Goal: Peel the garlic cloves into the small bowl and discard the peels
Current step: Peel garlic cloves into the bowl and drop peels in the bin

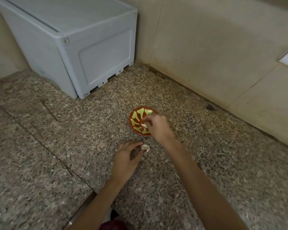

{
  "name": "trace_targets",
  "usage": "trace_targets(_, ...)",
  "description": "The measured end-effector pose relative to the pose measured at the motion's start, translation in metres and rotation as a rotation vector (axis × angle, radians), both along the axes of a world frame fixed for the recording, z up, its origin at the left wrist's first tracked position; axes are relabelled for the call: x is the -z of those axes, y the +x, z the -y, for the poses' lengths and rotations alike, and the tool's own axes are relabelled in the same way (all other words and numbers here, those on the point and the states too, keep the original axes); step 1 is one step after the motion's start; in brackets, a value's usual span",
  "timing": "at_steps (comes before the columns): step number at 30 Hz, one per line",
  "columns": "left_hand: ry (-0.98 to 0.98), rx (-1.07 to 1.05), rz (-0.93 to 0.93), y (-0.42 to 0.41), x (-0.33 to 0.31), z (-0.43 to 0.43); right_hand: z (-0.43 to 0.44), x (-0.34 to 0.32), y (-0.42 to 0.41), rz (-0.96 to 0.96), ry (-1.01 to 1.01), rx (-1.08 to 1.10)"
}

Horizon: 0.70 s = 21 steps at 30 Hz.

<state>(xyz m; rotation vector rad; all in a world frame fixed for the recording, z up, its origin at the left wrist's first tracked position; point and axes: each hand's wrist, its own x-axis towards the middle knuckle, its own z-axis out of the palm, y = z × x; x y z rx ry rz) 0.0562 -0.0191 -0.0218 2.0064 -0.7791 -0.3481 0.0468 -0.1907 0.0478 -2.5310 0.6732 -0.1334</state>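
Garlic (145,147) sits pinched at the left hand's (125,161) fingertips just short of the small bowl (135,119), where the right hand (156,126) already hovers, fingers curled around a whitish bit.

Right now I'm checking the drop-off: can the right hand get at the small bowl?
Probably yes. The right hand is already over the near rim of the small bowl, fingertips inside it, with nothing between them. The left hand stays clear, holding garlic.

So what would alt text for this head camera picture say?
Right hand reaches into a small red bowl with green markings on a speckled stone counter; left hand pinches a pale garlic piece.
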Motion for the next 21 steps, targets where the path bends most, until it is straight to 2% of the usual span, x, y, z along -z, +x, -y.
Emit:
trace_targets(6,0.026,0.048,0.093,-0.001,0.001,0.001,-0.017,-0.009,-0.051,0.211,0.122,0.146)
trace_targets(10,0.036,0.039,0.122,-0.002,0.003,0.002,-0.029,0.001,-0.083,0.136,0.291,0.208)
trace_targets(14,0.018,0.039,0.119,-0.003,0.002,0.002,-0.035,0.016,-0.092,0.049,0.379,0.229)
trace_targets(21,-0.021,0.029,0.109,-0.003,0.000,0.002,-0.047,0.030,-0.093,0.139,0.437,0.279)
